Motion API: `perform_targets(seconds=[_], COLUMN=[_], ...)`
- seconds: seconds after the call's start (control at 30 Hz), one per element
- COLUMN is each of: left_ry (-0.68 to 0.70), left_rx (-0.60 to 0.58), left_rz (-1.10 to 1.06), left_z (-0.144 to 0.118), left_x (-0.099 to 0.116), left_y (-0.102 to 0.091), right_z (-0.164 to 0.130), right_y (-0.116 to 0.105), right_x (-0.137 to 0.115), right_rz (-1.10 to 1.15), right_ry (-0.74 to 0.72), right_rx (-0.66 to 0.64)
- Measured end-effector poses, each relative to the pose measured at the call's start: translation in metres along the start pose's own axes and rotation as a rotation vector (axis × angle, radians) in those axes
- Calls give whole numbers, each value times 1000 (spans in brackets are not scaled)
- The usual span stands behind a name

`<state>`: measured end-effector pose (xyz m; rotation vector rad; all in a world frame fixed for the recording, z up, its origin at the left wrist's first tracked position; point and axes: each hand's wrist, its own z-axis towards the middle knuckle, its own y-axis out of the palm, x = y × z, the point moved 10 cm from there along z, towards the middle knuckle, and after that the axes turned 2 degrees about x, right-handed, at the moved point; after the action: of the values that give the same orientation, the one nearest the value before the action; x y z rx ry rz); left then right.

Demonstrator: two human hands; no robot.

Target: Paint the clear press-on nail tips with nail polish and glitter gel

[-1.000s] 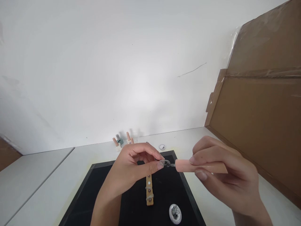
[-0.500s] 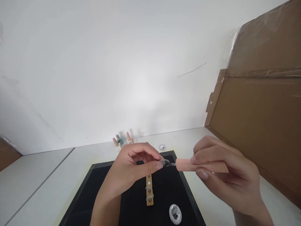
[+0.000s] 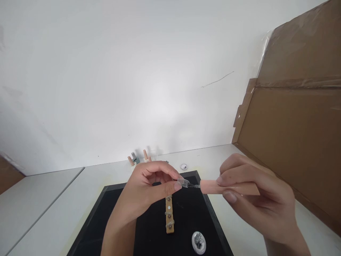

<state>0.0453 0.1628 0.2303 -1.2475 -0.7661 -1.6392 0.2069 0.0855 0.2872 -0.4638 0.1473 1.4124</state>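
Note:
Between thumb and forefinger, my left hand (image 3: 149,185) pinches a clear false nail tip (image 3: 183,182). My right hand (image 3: 258,195) grips the long pink cap of a nail polish brush (image 3: 213,187), held level and pointing left. Its dark bristles (image 3: 191,185) meet the right end of the nail tip; whether they touch or only overlap it in view, I cannot tell. Below the hands, a narrow wooden strip (image 3: 169,224) with clear nail tips fixed across it lies on a black mat (image 3: 151,231).
Several polish bottles (image 3: 132,160) with pink or grey caps stand at the back, partly behind my left hand. A round white dish (image 3: 198,243) with dark contents lies on the mat, and a small white disc (image 3: 183,166) behind it. Cardboard (image 3: 290,113) stands at right.
My left hand has shifted slightly left with the nail tip, so the bristles overlap less of it. My right hand and the brush have moved very slightly right.

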Motion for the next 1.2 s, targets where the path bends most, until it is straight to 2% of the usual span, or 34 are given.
perform_targets(seconds=[1.2], left_ry=[3], left_rx=[-8], left_rz=[-20], left_z=[-1], left_x=[0], left_y=[1], right_z=[1], right_y=[2], right_x=[-1], right_rz=[-4], right_ry=[3], right_rx=[-15])
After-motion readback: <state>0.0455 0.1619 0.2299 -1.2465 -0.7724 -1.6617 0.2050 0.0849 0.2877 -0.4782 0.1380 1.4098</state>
